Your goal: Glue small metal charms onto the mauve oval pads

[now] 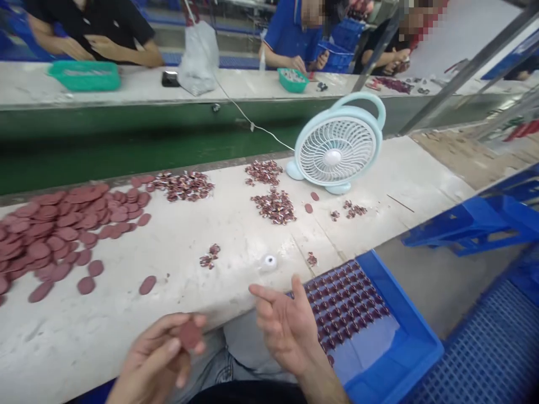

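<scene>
Between the thumb and fingers of my left hand [158, 356] is a flat reddish-brown oval disc [190, 335], held above the table's near edge. My right hand [286, 325] is turned palm up with its thumb and index finger stretched apart, and nothing shows in it. A small round white piece with a dark centre [270, 262] lies on the table just beyond my right fingers. Close by are small clusters of shiny brown-and-silver parts [209, 257]. A big heap of the same oval discs [54, 230] spreads over the table's left side.
A light-blue fan [337, 148] stands on the white table [236, 213] near piles of small parts [273, 206]. Right of my lap, a blue crate [415, 336] holds rows of brown pieces. Across the green belt [147, 134], several people sit at another bench.
</scene>
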`<state>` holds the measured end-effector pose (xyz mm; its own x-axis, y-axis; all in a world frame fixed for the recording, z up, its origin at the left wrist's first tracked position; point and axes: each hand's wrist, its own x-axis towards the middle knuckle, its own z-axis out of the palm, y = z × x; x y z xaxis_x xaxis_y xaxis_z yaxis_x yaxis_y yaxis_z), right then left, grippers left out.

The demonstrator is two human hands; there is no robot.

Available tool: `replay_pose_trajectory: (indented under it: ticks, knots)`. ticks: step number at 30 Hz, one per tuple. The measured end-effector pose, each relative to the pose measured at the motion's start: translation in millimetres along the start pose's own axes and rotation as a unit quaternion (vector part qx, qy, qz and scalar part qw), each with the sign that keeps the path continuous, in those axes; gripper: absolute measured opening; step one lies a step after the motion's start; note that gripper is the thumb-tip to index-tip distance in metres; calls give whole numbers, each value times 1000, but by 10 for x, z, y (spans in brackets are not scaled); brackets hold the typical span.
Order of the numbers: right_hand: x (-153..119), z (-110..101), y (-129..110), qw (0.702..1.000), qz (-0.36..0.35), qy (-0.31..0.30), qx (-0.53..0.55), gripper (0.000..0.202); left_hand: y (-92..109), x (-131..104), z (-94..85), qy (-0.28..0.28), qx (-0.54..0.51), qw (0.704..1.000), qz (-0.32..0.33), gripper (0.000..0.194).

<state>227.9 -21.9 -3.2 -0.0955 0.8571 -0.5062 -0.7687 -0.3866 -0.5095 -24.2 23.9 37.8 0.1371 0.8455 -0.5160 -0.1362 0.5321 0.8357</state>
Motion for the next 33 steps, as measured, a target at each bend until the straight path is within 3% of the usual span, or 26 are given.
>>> replay_pose_trajectory:
  ticks: [2, 5, 8, 13, 17, 25, 29, 33]
  knots:
    - [240, 230, -87, 986, 10, -36, 161, 78, -69, -16, 135, -40, -103, 992, -57, 30]
    - [376, 388, -183, 975, 6, -38, 217, 64, -180, -25, 255, -70, -178, 978, -82, 32]
    - [274, 381, -136, 985, 11, -13, 172, 44, -274, -20, 280, -90, -232, 963, -101, 29]
    - [-62, 394, 61, 995, -70, 65, -8, 54, -357, 12, 317, -97, -267, 951, -119, 29]
    - [-185, 561, 89, 983, -101, 142, -59, 59, -403, 62, 358, -107, -238, 959, -106, 31]
    - [-120, 579, 91, 979, -111, 147, -89, 60, -403, 88, 334, -123, -232, 962, -77, 24]
    - [-127, 566, 107, 976, -139, 146, -86, 64, -385, 82, 324, -161, -239, 955, -65, 48]
    - [-165, 453, 171, 963, -212, 108, -125, 53, -408, 84, 355, -162, -228, 957, -74, 48]
